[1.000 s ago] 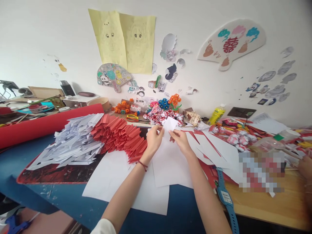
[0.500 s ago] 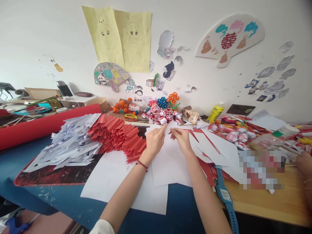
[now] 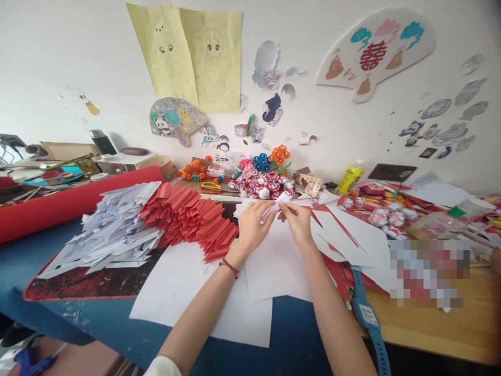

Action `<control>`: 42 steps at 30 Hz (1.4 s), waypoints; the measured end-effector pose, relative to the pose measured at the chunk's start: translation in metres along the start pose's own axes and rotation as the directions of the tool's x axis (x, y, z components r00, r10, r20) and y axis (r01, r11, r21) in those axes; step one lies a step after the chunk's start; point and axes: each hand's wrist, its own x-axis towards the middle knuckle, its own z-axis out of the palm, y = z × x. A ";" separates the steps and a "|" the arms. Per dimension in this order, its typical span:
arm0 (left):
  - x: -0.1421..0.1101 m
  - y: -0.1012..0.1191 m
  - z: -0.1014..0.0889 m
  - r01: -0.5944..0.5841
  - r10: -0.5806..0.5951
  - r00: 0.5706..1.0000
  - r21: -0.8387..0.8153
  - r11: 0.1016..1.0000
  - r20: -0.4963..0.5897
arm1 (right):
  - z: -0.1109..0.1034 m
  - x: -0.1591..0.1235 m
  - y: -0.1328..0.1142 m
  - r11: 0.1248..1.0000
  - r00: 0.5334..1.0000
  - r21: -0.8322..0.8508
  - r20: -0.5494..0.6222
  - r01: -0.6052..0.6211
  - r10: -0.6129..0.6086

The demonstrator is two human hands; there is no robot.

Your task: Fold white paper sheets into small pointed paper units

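A small folded piece of white paper is held between my two hands, its end sticking up beyond the fingertips. My left hand presses on it with fingers bent over and thumb underneath. The thumb and fingertips of my right hand pinch its near side. Below both hands lie large white sheets on the blue table cover. Left of my left hand is a heap of folded red paper pieces, and past it a heap of folded white paper pieces.
Red-and-white paper balls sit behind my hands, near a yellow bottle. A red roll lies at the left. On the right, a blue watch rests by a wooden board; part of another person's hand shows at the edge.
Both hands have come closer together. My left hand's pointing forefinger has bent over the paper, and the white piece now shows above the fingertips. The other person's hand has moved mostly out of view.
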 end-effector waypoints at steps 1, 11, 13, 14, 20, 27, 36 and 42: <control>0.001 -0.001 -0.001 0.057 -0.059 0.998 -0.063 0.996 -0.017 | 0.000 0.000 -0.001 1.000 1.000 -0.007 0.011 -0.002 0.002; 0.008 -0.009 -0.005 0.256 -0.273 0.962 -0.398 0.881 0.016 | 0.007 -0.010 -0.021 0.998 0.994 -0.041 0.097 0.056 -0.052; 0.008 -0.007 -0.005 0.254 -0.275 0.961 -0.412 0.875 0.008 | 0.006 -0.010 -0.022 0.998 0.997 -0.033 0.062 0.054 -0.052; 0.008 -0.006 -0.005 0.251 -0.274 0.962 -0.418 0.873 0.005 | 0.006 -0.010 -0.022 0.998 0.998 -0.025 0.040 0.053 -0.052; 0.008 -0.001 -0.007 0.251 -0.276 0.961 -0.447 0.858 0.010 | 0.005 -0.012 -0.028 0.998 0.998 0.013 -0.034 0.055 -0.054; 0.009 -0.002 -0.008 0.284 -0.292 0.954 -0.490 0.824 0.062 | 0.002 -0.012 -0.031 0.997 1.000 0.075 0.016 0.022 -0.024; 0.010 -0.001 -0.009 0.325 -0.321 0.941 -0.553 0.768 0.107 | 0.001 -0.012 -0.032 0.994 0.996 0.084 0.063 0.063 -0.068; 0.009 -0.001 -0.010 0.337 -0.345 0.933 -0.596 0.729 0.106 | 0.002 -0.013 -0.034 0.996 0.993 0.072 0.102 0.059 -0.066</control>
